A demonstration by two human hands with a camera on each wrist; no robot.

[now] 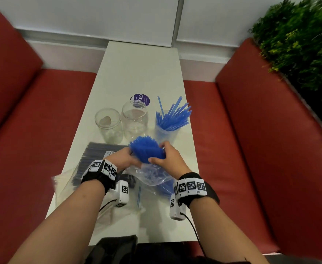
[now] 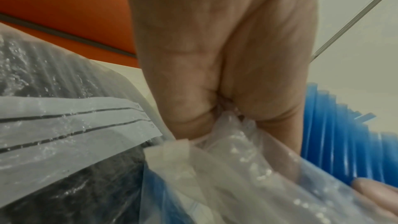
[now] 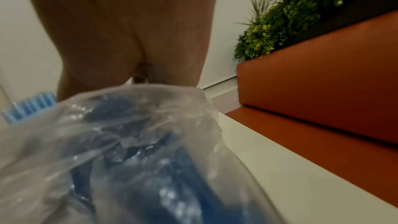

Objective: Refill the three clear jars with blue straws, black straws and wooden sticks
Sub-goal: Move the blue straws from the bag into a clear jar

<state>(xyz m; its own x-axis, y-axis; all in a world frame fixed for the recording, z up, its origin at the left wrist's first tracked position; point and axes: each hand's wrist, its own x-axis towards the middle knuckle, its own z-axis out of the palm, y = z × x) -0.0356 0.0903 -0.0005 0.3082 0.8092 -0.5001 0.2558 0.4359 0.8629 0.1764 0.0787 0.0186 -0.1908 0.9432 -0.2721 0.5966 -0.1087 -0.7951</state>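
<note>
A thick bundle of blue straws (image 1: pixel 146 150) sticks out of a clear plastic bag (image 1: pixel 150 175) at the table's middle. My left hand (image 1: pixel 125 158) grips the bag's mouth (image 2: pixel 217 125) on the bundle's left side. My right hand (image 1: pixel 166 158) grips the straw bundle and bag from the right, thumb across the front. Beyond them stand two empty clear jars (image 1: pixel 108 124) (image 1: pixel 135 120) and a third clear jar (image 1: pixel 165 133) with blue straws fanning out. A pack of black straws (image 1: pixel 95 159) lies under my left wrist, also plain in the left wrist view as the black straw pack (image 2: pixel 53 108). Wooden sticks are not in sight.
A purple round sticker (image 1: pixel 140 99) lies behind the jars. One loose blue straw (image 1: pixel 138 195) lies on the white table (image 1: pixel 137 69) near me. Red benches (image 1: pixel 261 140) flank the table, with green plants (image 1: pixel 304 44) at the right. A dark bag (image 1: pixel 116 248) sits at the near edge.
</note>
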